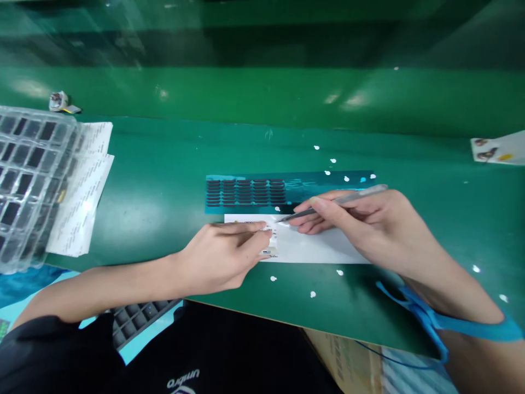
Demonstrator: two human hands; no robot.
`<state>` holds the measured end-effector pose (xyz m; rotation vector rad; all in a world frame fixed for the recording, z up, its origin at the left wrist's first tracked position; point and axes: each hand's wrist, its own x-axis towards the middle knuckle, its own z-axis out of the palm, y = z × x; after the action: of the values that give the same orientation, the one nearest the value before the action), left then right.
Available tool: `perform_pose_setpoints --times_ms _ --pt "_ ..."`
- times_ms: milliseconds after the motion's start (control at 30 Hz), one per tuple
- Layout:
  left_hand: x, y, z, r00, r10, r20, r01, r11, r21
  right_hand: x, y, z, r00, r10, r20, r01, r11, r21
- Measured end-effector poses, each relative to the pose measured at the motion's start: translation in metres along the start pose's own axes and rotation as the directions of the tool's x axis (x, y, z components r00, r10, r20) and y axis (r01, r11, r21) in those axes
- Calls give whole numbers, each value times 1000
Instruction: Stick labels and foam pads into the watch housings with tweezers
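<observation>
My right hand is closed around a pair of grey metal tweezers. Their dark pointed tip reaches down to the white paper strip, close to the fingertips of my left hand. That left hand lies over the strip's left end, with its index finger and thumb stretched out and resting on it. Small printed or stuck-on pieces show beside and under these fingers, too small to name and partly covered. Just behind the strip lies a blue translucent film bearing rows of thin dark strips.
White dots are scattered over the green table. Clear compartment trays and printed label sheets lie at the left. Paper sits at the far right. A blue wrist strap trails a cord. Below the edge is a grey divided tray.
</observation>
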<state>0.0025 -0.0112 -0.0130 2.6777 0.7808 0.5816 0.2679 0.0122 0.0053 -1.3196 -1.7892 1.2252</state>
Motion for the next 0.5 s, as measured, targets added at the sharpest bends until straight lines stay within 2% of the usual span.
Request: perform_pose_setpoints --times_ms 133,300,400,500 --pt "2 2 -2 1000 -20 -12 20 1000 -1 5 2 -3 1000 31 -3 -30 997 67" --pt "3 0 -3 1000 -21 -14 20 1000 -23 7 0 -3 992 115 59 -123 977 175" --pt "4 -1 -2 999 10 -51 -11 1000 -29 5 -4 -5 995 94 -21 -90 987 132" --pt "5 1 -6 990 2 -139 -28 981 -191 3 -11 -5 982 98 -162 -71 984 161"
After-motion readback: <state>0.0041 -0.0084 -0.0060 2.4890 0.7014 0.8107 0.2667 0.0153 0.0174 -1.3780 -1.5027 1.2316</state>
